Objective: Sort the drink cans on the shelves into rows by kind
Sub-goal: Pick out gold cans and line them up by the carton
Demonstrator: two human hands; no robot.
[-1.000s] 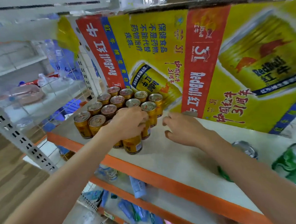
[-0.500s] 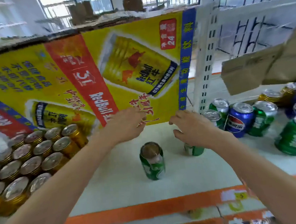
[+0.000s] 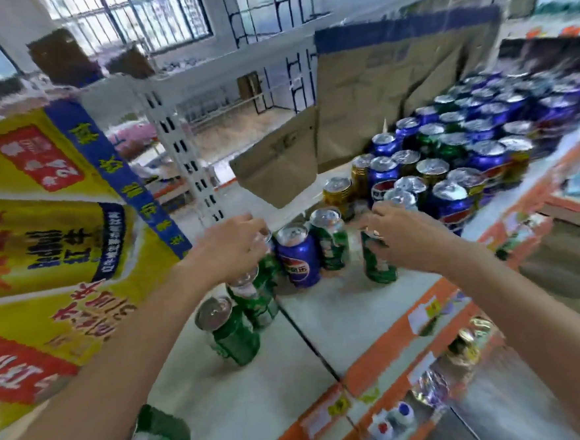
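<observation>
On the white shelf stand two loose green cans, one behind the other. My left hand curls its fingers over the top of a third green can just behind them. A blue Pepsi can and another green can stand between my hands. My right hand grips a green can from above. To the right is a mixed cluster of blue, green and gold cans, packed tight and blurred. A gold can stands at its near left corner.
A large yellow Red Bull carton fills the left side. A cardboard flap hangs over the shelf behind the cans, beside a white upright. The orange shelf edge runs in front, with more cans on the shelf below.
The view has swung right, away from the gold can rows. Both hands have moved right to the loose green cans and now close over one each.
</observation>
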